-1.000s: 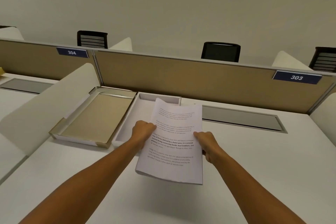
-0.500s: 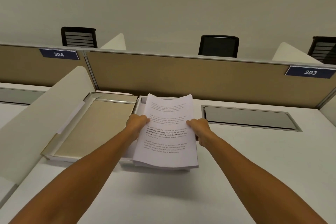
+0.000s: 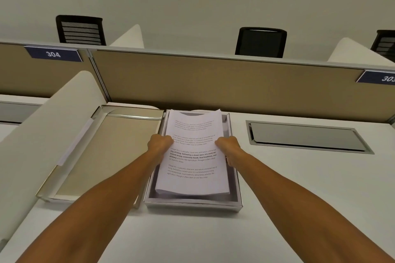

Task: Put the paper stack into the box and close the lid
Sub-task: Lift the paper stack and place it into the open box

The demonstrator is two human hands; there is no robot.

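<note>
- Here, left hand (image 3: 159, 144) and right hand (image 3: 229, 147) clasp the long edges of the paper stack (image 3: 192, 153).
- Stack hangs over the open box (image 3: 193, 204), partly inside.
- Lid (image 3: 106, 151) lies upturned just left, on the desk (image 3: 299, 198).

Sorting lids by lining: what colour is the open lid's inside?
Tan, with a white rim; the lid shows best in the head view.

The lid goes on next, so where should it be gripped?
Grip the lid by its two long side rims, reaching from the near end, one of the hands on each side. It lies open side up, left of the box, so it likely needs flipping first.
</note>
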